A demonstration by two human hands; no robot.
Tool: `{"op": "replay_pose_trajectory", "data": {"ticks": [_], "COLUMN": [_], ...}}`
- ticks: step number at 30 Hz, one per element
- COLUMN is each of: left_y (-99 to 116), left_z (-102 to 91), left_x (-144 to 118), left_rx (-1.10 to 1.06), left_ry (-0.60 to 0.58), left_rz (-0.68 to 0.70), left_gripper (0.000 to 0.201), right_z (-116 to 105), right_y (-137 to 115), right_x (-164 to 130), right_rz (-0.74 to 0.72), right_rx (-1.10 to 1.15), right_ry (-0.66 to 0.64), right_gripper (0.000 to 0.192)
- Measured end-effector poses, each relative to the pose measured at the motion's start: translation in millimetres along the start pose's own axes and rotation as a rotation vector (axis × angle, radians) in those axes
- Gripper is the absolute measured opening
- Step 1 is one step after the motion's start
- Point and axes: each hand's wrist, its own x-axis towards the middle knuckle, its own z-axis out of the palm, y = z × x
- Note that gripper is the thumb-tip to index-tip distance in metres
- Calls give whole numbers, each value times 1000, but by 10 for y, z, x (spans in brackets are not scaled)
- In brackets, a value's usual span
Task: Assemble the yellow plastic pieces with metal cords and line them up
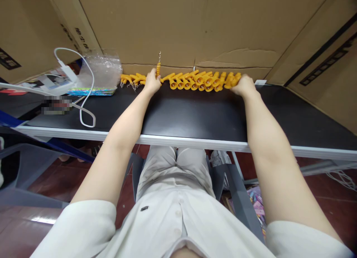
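My left hand is closed on a yellow-handled corkscrew, its thin metal spiral pointing up. More yellow-handled pieces with metal spirals lie in a row to the left of that hand. On its right, a row of yellow cone-shaped pieces is stacked along the cardboard, wide round mouths facing me. My right hand is at the right end of this row, its fingers closed around a yellow cone-shaped piece; the fingertips are partly hidden.
The black tabletop has a pale front edge. Cardboard walls rise behind it. At the left are a clear plastic bag, a looped white cable and colourful flat packs. A white tag lies at the right.
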Motion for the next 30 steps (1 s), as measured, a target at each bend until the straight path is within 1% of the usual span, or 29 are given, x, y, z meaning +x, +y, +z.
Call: {"op": "replay_pose_trajectory", "data": {"ticks": [1,3,5,7,10,13,16,18,21,24,27,30], "left_y": [-6,32,125,248,433,576,669,707,733,734,729,729], "left_z": [-14,-57,-102,-132,-155,-178,-203,-216,-225,-227,-226,-226], "left_x": [25,31,-21,-116,-280,-407,-474,-496,-514,-524,-526,-524], "left_rx": [25,83,133,182,279,336,345,362,382,370,358,353], "left_ry": [18,27,3,-50,-143,-235,-267,-274,-283,-294,-301,-299], "left_rz": [28,94,169,230,263,271,274,275,283,295,296,284], "left_gripper": [15,17,21,28,36,41,41,41,42,42,41,39], "right_z": [-38,-116,-175,-194,-132,-1,132,202,267,283,274,275], "right_y": [-33,-124,-226,-313,-388,-418,-444,-460,-471,-470,-468,-458], "right_x": [-26,-89,-147,-173,-134,-57,-28,-33,-44,-51,-57,-51], "right_rz": [55,85,24,-76,-280,-469,-584,-630,-673,-683,-666,-620], "right_rx": [25,13,-8,-11,27,76,53,29,33,52,37,-16], "right_ry": [39,105,149,160,124,44,-67,-106,-110,-113,-107,-92], "right_gripper": [66,63,56,49,45,43,42,43,47,49,48,43]}}
